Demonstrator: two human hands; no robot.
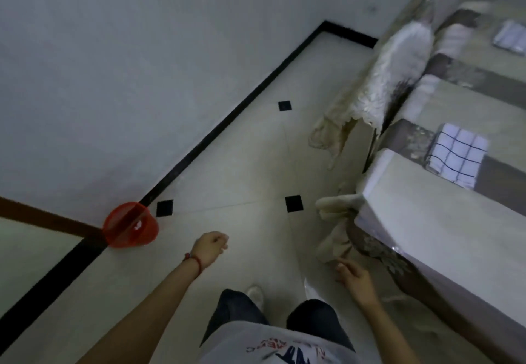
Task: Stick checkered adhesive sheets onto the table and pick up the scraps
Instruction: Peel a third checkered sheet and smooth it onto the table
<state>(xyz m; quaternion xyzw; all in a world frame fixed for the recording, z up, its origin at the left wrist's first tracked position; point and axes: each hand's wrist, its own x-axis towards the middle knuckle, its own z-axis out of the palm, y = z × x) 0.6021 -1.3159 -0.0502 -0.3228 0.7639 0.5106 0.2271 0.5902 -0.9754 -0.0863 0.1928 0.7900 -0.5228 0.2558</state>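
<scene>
Lying apart, two checkered sheets (455,156) (511,37)

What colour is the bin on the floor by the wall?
Red: the bin is translucent red mesh, seen clearly in the head view.

**One head camera, looking steeply down**

A single wide-angle view from the person's head faces forward and down. It sits close above the legs and floor (242,164), with the wall (113,64) tilted at left and the tabletop (444,238) at the right edge.
</scene>
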